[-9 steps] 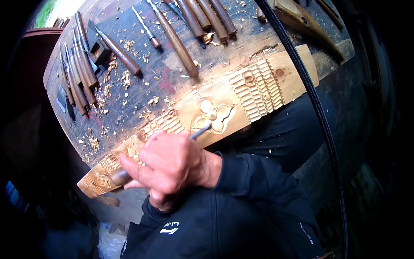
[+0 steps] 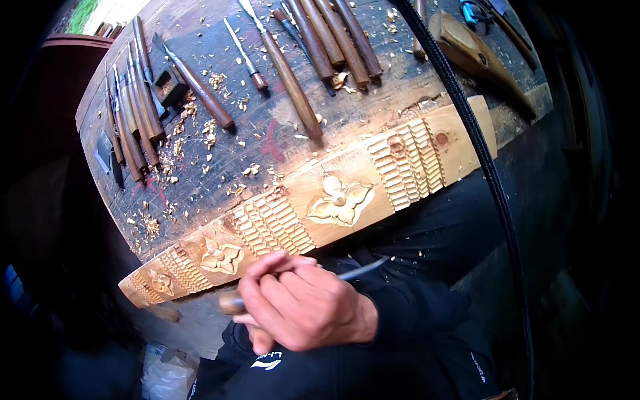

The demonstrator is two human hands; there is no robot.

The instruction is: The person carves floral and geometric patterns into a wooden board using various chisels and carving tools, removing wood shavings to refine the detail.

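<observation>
My right hand (image 2: 310, 303) is closed around a carving chisel, its back turned up. The rounded end of the wooden chisel handle (image 2: 232, 303) sticks out on the left, and the grey metal chisel shank (image 2: 363, 268) on the right. Beneath it my left hand (image 2: 259, 339) shows only in part, its fingers curled in at the handle; the rest is covered. Both hands are in front of my body, just off the near edge of a long pale carved board (image 2: 363, 167). Carved flowers (image 2: 340, 200) and bands of notched rows (image 2: 273, 223) run along it.
On the dark round-edged workbench (image 2: 227, 157) lie several wood-handled chisels (image 2: 290, 83), scattered wood shavings (image 2: 210, 133) and a wooden mallet-like piece (image 2: 480, 57). A black braided cable (image 2: 490, 167) hangs across the right. A pale plastic bag (image 2: 167, 373) is at lower left.
The chisel has come off the carved flower and back toward my body, and its tip now points away past the board's near edge. Both hands moved down and right. The view shifted slightly.
</observation>
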